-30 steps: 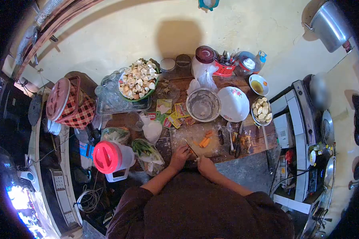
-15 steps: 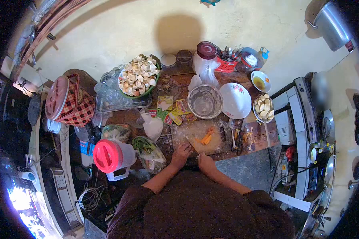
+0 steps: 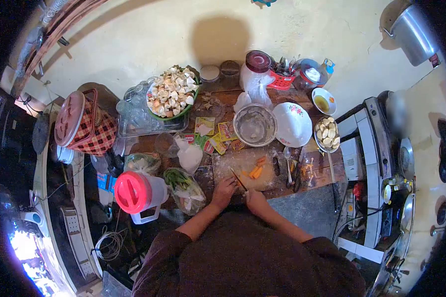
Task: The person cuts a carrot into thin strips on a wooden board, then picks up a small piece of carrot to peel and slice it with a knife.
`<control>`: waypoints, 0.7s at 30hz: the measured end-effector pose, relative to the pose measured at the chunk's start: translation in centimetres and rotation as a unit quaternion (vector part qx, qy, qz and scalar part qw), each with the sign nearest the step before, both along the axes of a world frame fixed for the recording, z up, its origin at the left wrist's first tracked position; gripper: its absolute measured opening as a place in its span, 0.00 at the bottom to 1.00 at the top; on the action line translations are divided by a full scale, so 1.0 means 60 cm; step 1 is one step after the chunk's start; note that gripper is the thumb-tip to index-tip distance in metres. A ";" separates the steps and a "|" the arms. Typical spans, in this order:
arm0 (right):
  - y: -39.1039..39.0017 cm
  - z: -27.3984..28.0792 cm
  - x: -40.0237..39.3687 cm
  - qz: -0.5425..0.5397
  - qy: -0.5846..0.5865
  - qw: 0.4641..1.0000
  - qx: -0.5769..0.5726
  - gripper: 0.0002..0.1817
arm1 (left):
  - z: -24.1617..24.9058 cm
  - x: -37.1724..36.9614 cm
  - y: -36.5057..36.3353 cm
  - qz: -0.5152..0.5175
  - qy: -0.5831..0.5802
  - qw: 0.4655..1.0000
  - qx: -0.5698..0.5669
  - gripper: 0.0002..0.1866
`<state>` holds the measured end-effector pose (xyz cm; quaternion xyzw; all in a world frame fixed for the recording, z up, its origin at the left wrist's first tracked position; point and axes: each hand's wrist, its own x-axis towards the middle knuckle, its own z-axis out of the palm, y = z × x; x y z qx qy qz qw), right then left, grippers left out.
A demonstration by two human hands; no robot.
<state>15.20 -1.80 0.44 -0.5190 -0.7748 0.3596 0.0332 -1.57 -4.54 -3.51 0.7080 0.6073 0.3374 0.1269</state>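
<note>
My right hand is closed round the handle of a knife, whose blade slants up and left over the front of a floury cutting board. To the left of the blade, my left hand rests at the board's near edge with its fingers bent together; whatever they press on is too small to make out. Orange carrot pieces lie in a small pile on the board, just beyond the knife. A dark-handled tool lies at the board's right side, beside a spoon.
Behind the board stand a metal bowl, a white floral plate and seasoning packets. Peeled pieces fill a bowl at right. A bag of greens and a red-lidded pitcher stand left, near my left arm.
The knife blade has come into clearer view, now pointing up and left beside my left fingers. Both hands stay in nearly the same place, and the carrot pieces look unchanged.
</note>
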 end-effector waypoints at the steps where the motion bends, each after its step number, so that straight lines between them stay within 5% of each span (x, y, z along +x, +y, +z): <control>1: 0.007 -0.005 0.003 0.020 0.012 1.000 -0.003 0.15 | 0.001 -0.001 0.000 -0.003 0.000 1.000 0.002 0.11; 21: -0.011 -0.003 -0.016 -0.021 -0.035 0.999 0.004 0.15 | -0.011 -0.005 0.000 -0.011 0.001 1.000 0.007 0.12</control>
